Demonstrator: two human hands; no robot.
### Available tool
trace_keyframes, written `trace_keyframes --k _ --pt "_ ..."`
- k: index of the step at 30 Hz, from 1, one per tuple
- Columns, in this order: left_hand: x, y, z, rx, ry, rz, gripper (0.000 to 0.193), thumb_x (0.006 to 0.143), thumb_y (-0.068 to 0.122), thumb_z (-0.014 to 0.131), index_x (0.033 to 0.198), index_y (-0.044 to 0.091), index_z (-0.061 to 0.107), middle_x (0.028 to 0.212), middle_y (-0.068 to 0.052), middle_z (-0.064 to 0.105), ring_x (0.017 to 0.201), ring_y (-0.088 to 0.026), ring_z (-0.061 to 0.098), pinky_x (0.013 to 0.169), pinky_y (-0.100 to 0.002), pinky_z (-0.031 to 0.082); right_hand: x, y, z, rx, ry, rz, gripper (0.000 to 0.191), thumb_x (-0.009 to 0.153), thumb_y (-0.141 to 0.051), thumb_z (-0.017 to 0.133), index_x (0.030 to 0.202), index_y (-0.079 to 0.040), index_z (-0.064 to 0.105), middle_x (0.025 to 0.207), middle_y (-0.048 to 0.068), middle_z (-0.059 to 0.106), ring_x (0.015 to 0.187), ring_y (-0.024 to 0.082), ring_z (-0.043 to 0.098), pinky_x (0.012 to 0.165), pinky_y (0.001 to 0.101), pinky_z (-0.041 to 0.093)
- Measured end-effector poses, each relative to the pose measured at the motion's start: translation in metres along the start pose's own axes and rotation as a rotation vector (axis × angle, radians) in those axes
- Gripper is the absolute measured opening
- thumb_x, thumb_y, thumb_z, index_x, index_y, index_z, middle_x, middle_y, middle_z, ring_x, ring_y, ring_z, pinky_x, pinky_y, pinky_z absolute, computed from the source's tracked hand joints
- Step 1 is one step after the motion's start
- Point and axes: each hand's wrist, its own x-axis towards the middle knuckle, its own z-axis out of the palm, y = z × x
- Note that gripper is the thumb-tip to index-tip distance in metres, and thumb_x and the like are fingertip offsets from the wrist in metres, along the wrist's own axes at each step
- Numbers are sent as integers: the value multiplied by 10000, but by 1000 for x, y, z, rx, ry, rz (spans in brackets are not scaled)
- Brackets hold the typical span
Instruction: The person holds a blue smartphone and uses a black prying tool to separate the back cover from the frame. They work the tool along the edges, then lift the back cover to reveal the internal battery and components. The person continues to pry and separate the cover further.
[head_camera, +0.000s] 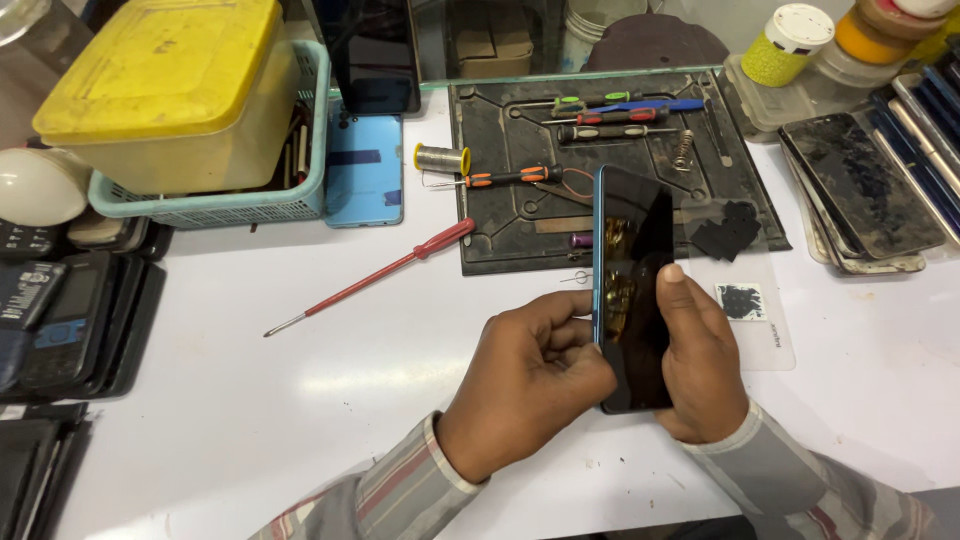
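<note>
A blue-edged smartphone (632, 240) with a dark glossy screen stands upright on its long edge above the white table. My right hand (700, 365) grips its lower right side, thumb pressed on the screen. My left hand (530, 375) is curled against the phone's left edge, fingers pinched at the frame. Whether something small sits between those fingers is hidden.
A black work mat (500, 215) behind holds several screwdrivers. A red-handled screwdriver (375, 275) lies to the left. A yellow box (170, 90) sits in a teal basket, phones are stacked at both sides, and a clear film with a black square (742, 302) lies right.
</note>
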Motion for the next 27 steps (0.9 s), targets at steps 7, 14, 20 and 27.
trace_keyframes --k 7,14,20,27 --pt "2 -13 -7 43 17 78 427 877 9 602 1295 -61 649 935 -52 744 764 -33 657 655 -187 565 20 36 -15 48 104 38 419 1065 -393 416 1111 -13 585 957 93 670 804 158 660 711 304 572" --pt "2 -14 -19 171 3 127 481 863 95 620 1328 -26 643 894 -77 755 762 -77 723 724 -232 626 29 52 -21 -41 111 -39 475 1105 -463 416 902 -49 531 777 79 590 655 143 569 575 296 513" --pt "1 -11 -21 158 -10 120 493 858 84 603 1339 -22 632 842 -55 704 739 -79 681 691 -231 595 28 53 -19 20 69 -71 456 1122 -453 433 940 -51 548 792 63 586 660 128 565 571 285 512" --pt "2 -16 -21 167 -26 160 543 829 61 601 1366 -21 614 876 -70 656 755 -91 600 686 -245 543 27 47 -13 36 44 -50 470 1111 -459 439 1012 -22 579 845 90 632 692 147 611 594 312 549"
